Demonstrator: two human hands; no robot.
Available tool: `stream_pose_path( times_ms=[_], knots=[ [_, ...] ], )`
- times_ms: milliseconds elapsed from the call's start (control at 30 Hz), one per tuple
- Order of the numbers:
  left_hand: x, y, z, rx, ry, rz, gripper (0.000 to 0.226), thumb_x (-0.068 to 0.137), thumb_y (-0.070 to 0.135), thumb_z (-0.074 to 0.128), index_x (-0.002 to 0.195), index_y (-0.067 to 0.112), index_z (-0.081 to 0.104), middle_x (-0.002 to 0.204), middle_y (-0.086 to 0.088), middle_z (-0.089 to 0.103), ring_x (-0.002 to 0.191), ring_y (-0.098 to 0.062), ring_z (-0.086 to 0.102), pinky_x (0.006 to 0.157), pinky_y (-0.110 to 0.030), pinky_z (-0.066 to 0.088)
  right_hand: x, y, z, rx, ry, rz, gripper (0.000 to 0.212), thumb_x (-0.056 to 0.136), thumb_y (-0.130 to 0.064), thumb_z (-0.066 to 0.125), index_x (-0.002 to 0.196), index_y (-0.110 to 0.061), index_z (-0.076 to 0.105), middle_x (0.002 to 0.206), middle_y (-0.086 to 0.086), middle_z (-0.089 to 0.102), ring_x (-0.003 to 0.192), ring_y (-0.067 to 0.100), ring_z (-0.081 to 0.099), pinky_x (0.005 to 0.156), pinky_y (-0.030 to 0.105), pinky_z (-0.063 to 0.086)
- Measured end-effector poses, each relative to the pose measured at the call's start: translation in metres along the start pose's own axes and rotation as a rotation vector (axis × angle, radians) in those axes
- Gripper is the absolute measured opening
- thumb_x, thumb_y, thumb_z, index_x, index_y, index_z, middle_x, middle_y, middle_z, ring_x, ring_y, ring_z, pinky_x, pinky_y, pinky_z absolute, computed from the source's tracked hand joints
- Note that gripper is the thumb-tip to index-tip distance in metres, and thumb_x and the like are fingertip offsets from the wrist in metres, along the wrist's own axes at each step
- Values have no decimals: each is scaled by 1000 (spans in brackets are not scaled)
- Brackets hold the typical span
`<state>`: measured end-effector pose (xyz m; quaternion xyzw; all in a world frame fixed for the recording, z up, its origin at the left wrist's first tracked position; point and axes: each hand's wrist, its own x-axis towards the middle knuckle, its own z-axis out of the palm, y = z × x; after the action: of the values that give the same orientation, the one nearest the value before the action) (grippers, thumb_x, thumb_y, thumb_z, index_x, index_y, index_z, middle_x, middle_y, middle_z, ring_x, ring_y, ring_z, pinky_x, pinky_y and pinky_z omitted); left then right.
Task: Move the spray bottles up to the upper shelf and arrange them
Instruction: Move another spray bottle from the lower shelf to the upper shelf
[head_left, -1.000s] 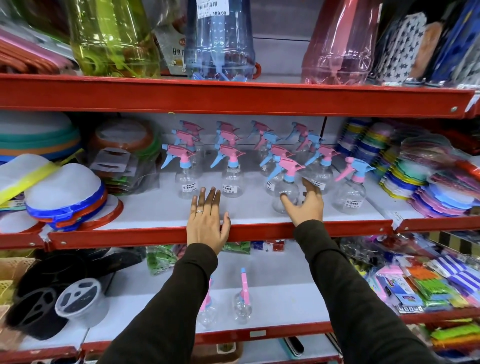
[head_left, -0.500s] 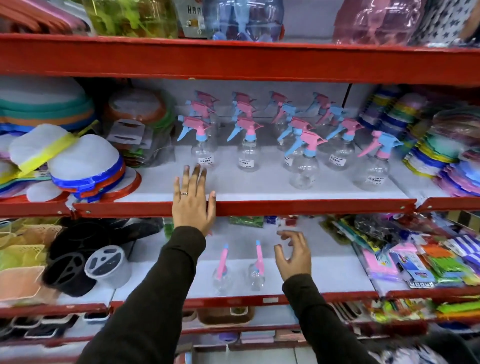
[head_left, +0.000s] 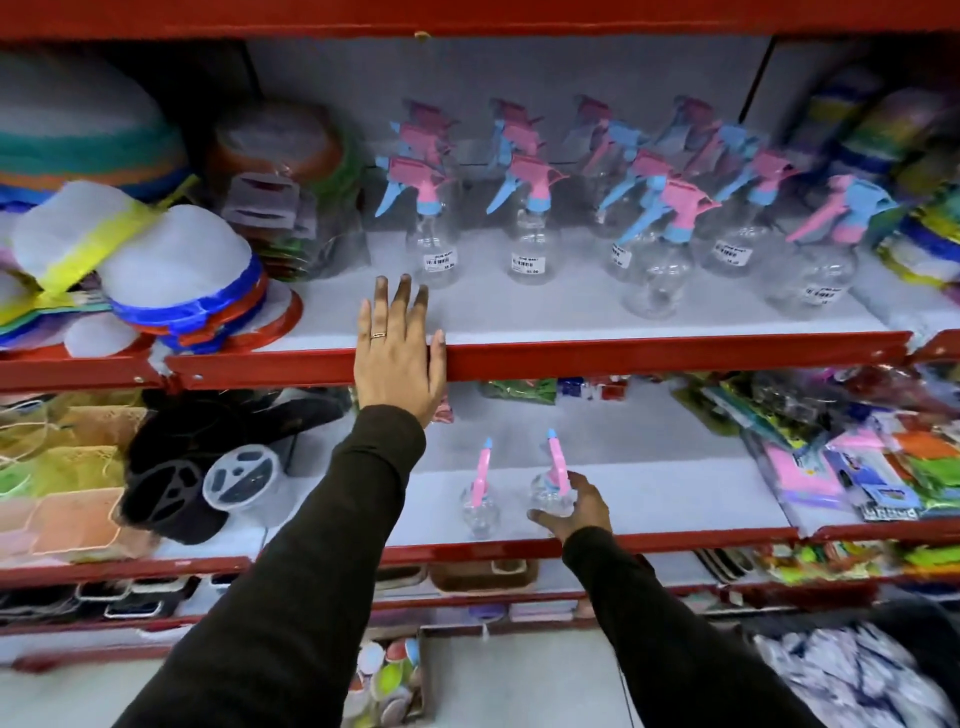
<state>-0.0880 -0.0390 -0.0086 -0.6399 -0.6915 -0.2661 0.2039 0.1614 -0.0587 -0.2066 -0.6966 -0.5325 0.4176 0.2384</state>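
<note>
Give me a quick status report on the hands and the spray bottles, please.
Left hand flat on upper shelf edge, empty. Right hand closing round right-hand bottle on lower shelf; second bottle beside it. Nothing blocking.

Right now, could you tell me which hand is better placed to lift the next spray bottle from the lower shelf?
Right. The right hand is already curled around the right spray bottle on the lower shelf, while the left hand lies flat on the upper shelf edge.

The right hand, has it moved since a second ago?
Yes. The right hand has dropped from the upper shelf to the lower shelf and now curls around a spray bottle there.
</note>
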Motion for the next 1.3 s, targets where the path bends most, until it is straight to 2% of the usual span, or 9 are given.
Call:
stream_pose_path(
  times_ms=[100, 233, 467, 567, 800, 900, 1033, 1200, 1300],
  knots=[
    [0, 1, 1, 11, -8, -4, 58, 100, 34, 28, 149, 6, 43, 163, -13, 30, 155, -33, 13, 126, -45, 8, -1, -5, 0, 73, 52, 19, 53, 61, -19, 89, 102, -27, 57, 105, 6, 69, 94, 28, 64, 91, 37, 55],
    [0, 0, 2, 23, -23, -8, 59, 101, 35, 28, 151, 7, 39, 165, -12, 27, 155, -32, 10, 126, -42, 3, -17, -10, -11, 102, 123, -40, 57, 61, -27, 87, 111, -26, 60, 108, 2, 68, 94, 24, 62, 91, 36, 55],
    [-1, 2, -2, -6, -19, -16, 58, 101, 35, 29, 150, 7, 41, 164, -12, 29, 155, -32, 12, 125, -40, 1, -64, -48, -51, 137, 285, -334, 58, 61, -28, 86, 108, -32, 53, 103, -7, 57, 91, 18, 57, 75, 29, 53],
    [-2, 4, -5, -19, -32, -18, 59, 101, 36, 26, 151, 7, 40, 164, -12, 29, 155, -32, 12, 125, -42, 3, -77, -66, -68, 126, 351, -465, 59, 58, -26, 87, 109, -26, 58, 101, -7, 57, 87, 15, 57, 68, 18, 48],
    [-2, 2, -6, -45, -49, -12, 61, 100, 37, 25, 150, 5, 40, 163, -14, 30, 154, -33, 13, 126, -46, 10, -91, -128, -97, 147, 499, -685, 60, 56, -43, 79, 106, -13, 65, 93, -3, 55, 73, 12, 54, 65, 12, 41],
    [-1, 1, -6, -42, -61, -13, 62, 100, 37, 24, 151, 5, 39, 163, -14, 29, 154, -33, 13, 125, -47, 11, -93, -163, -105, 214, 538, -761, 60, 57, -42, 78, 108, -12, 67, 94, 0, 57, 77, 7, 54, 73, 7, 41],
    [-1, 0, -5, -44, -58, -17, 62, 100, 38, 24, 150, 5, 41, 163, -14, 30, 154, -33, 15, 125, -46, 13, -83, -209, -111, 242, 558, -804, 57, 61, -39, 82, 112, -17, 67, 98, -2, 60, 81, 2, 54, 75, 4, 40],
    [0, -2, -3, -48, -61, -16, 63, 99, 38, 24, 149, 5, 43, 163, -14, 31, 154, -33, 15, 125, -46, 12, -50, -250, -112, 214, 498, -703, 65, 63, -51, 80, 120, -23, 64, 108, -6, 60, 88, 12, 59, 78, 25, 52],
    [0, -2, -4, -52, -54, -11, 62, 99, 38, 25, 147, 4, 45, 162, -14, 33, 153, -34, 18, 124, -47, 16, -29, -259, -112, 121, 470, -638, 64, 66, -52, 80, 121, -21, 64, 112, 0, 63, 89, 15, 58, 81, 23, 46]
  ],
)
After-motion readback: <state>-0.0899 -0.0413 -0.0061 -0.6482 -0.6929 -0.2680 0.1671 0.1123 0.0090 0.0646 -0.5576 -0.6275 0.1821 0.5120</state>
